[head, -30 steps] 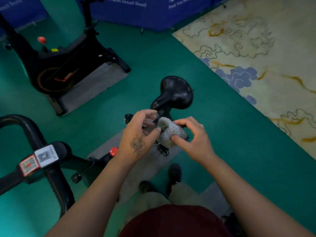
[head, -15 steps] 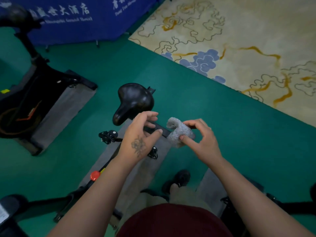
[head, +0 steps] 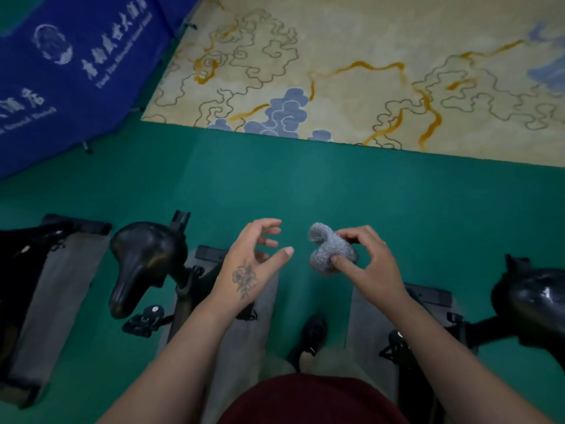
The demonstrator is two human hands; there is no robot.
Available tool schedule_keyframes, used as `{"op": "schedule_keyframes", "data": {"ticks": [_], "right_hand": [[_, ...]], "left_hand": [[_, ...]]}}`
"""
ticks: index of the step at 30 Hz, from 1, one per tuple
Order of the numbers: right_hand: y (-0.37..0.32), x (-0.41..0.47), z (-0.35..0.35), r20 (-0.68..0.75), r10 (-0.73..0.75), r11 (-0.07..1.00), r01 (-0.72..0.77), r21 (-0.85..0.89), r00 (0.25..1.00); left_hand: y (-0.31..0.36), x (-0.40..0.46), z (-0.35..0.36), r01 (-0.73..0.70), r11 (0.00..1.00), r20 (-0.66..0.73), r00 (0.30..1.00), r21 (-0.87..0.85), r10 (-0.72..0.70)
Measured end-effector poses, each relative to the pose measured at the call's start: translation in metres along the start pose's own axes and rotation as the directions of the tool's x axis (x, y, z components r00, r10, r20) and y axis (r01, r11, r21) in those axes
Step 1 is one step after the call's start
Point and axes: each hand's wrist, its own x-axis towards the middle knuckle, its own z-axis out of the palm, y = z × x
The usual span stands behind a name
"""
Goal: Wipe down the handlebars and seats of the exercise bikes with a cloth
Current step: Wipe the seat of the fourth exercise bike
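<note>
The person stands between two exercise bikes on the green floor (head: 305,185), with neither hand on a bike. The right hand (head: 371,264) pinches a small grey cloth (head: 328,254), bunched into a wad, between thumb and curled fingers, holding it in the air in front of the body. The left hand (head: 253,258) hangs just beside it, apart from the cloth, fingers loosely spread and holding nothing.

To my eye this is a pause between wipes: the cloth seems to be getting regathered or refolded before it goes to a surface. The black seat (head: 143,261) on the left stands close, just beside the left forearm, its nose pointing toward the person. A second seat (head: 532,295) shows at the right edge, partly cut off. No handlebars are visible from here.

The next move, I would guess, calls for getting a flat, clean face of the cloth under the fingers, then carrying it to one of the seats and pressing it along the glossy top and down the nose. Which seat has yet to be cleaned I cannot tell.

As for containers, I see none: no bucket, spray bottle or bin. Grey mats (head: 55,289) lie under the bikes, a patterned carpet (head: 367,71) spreads beyond the green, and a blue banner (head: 76,71) stands at the upper left.
</note>
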Motion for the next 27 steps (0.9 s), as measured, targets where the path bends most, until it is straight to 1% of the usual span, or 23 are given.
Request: {"op": "schedule_keyframes", "data": {"ticks": [8, 11, 15, 21, 27], "right_hand": [[0.034, -0.004, -0.064, -0.159, 0.116, 0.993, -0.12, -0.015, 0.98], [0.041, -0.014, -0.085, -0.222, 0.156, 0.986, -0.166, -0.027, 0.962], [0.049, -0.027, -0.108, -0.338, 0.219, 0.971, -0.239, -0.019, 0.915], [0.055, -0.038, -0.127, -0.483, 0.297, 0.941, -0.339, 0.001, 0.824], [0.048, -0.036, -0.136, -0.644, 0.367, 0.896, -0.441, 0.051, 0.672]], "left_hand": [[0.037, 0.071, 0.078, -0.069, 0.998, 0.231, 0.971, 0.003, 0.067], [0.047, 0.085, 0.106, -0.105, 0.994, 0.323, 0.941, 0.011, 0.096], [0.064, 0.104, 0.139, -0.153, 0.988, 0.445, 0.886, 0.008, 0.133], [0.087, 0.146, 0.178, -0.235, 0.972, 0.609, 0.772, 0.002, 0.185], [0.109, 0.192, 0.215, -0.302, 0.953, 0.786, 0.58, -0.037, 0.214]]}}
